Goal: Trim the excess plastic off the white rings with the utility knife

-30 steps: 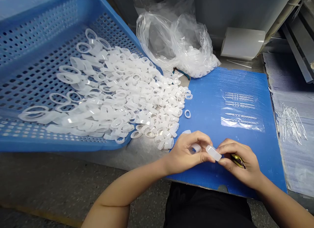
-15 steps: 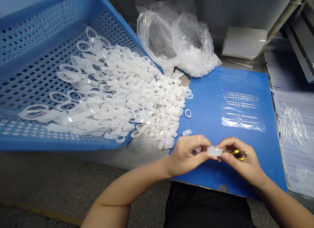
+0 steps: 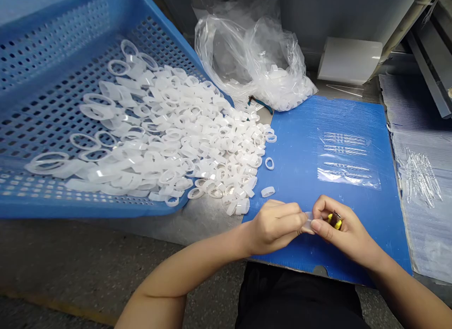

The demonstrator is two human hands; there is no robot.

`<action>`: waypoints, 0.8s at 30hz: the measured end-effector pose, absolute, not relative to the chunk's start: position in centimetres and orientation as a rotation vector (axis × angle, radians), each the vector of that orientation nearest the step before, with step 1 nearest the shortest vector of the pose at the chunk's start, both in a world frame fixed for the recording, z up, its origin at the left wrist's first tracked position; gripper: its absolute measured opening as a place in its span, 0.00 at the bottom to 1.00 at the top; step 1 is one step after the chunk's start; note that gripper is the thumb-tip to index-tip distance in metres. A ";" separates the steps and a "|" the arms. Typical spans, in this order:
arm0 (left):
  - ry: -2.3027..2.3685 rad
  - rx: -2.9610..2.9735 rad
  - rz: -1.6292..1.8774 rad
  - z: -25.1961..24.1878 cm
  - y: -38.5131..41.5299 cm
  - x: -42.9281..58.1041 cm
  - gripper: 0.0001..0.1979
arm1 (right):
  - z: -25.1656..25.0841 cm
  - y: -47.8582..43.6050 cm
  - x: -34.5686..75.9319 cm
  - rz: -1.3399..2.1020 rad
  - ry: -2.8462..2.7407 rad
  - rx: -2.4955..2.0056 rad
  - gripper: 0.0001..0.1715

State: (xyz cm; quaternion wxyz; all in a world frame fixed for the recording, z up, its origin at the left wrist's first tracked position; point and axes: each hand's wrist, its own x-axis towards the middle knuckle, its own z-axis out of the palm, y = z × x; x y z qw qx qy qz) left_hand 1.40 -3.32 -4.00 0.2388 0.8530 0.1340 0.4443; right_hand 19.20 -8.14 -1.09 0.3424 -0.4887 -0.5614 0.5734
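Between my two hands is a translucent white plastic ring [image 3: 308, 221], low over the blue board [image 3: 293, 159]. My left hand [image 3: 277, 226] pinches its left side, fingers curled and closed. My right hand [image 3: 341, 230] grips the ring's right side between thumb and forefinger. Inside the curl of that same hand sits a small tool with yellow handles [image 3: 334, 220], mostly hidden by the fingers. Two loose rings lie on the board beyond my left hand, the nearer ring [image 3: 268, 192] on its edge and the farther ring [image 3: 269, 163] flat.
A blue perforated basket [image 3: 169, 22] tips a heap of white rings [image 3: 197, 135] onto the metal table. Behind stands a clear plastic bag [image 3: 254, 60] with more rings. Clear twisted sticks [image 3: 345, 151] lie on the board; another pile of sticks [image 3: 422, 178] rests on the right-hand sheets.
The ring has turned in my fingers, and my left fingers have closed further over it. The yellow-handled tool has shifted within my right hand.
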 end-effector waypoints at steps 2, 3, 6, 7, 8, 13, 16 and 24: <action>0.394 2.209 1.196 -4.0 -3.4 1.4 0.05 | -0.9 -8.3 19.3 1.509 -1.464 -1.239 0.16; 0.426 2.137 1.172 -3.9 -3.4 1.4 0.04 | -0.9 -8.4 19.3 1.507 -1.469 -1.225 0.15; 0.601 1.875 1.015 -3.3 -3.4 1.4 0.09 | -1.1 -8.7 19.2 1.279 -1.564 -1.222 0.09; 0.657 1.781 0.943 -3.0 -3.4 1.4 0.12 | -1.3 -8.8 19.1 1.133 -1.621 -1.210 0.07; 0.703 1.694 0.877 -2.8 -3.3 1.3 0.14 | -1.5 -8.8 19.0 0.983 -1.678 -1.189 0.06; 0.816 1.445 0.710 -2.2 -3.2 1.4 0.14 | -2.0 -8.8 18.5 0.626 -1.810 -1.128 0.07; 0.870 1.381 0.650 -2.2 -3.2 1.5 0.17 | -2.0 -8.9 18.4 0.673 -1.770 -1.179 0.06; 0.837 1.301 0.679 -2.4 -3.2 1.3 0.23 | -2.1 -9.2 18.7 1.121 -1.489 -1.301 0.10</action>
